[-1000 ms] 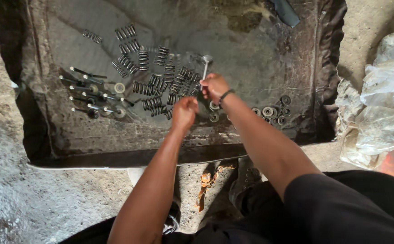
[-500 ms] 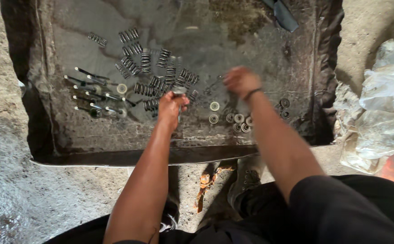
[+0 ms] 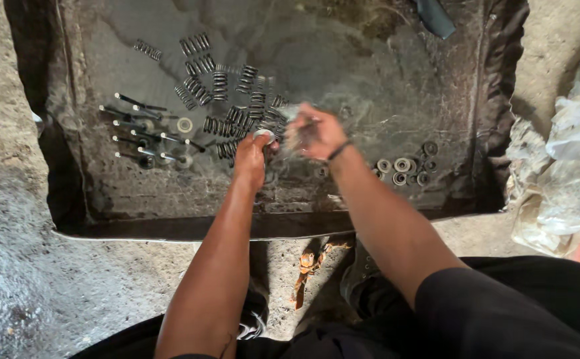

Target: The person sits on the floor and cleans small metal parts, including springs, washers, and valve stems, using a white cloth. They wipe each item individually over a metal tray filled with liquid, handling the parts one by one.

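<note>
now | left hand (image 3: 252,158) pinching metal ring (image 3: 264,135) | right hand (image 3: 315,133) blurred, grip unclear

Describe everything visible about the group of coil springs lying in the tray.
The coil springs are short, dark metal coils, looking oily, lying on their sides on the wet, grimy floor of the shallow black tray. They sit in loose rows and small clusters in the tray's upper-left middle, to the right of the row of valves. One small cluster lies apart at upper left. The nearest springs sit just beyond the left hand, which does not clearly touch them.
</note>
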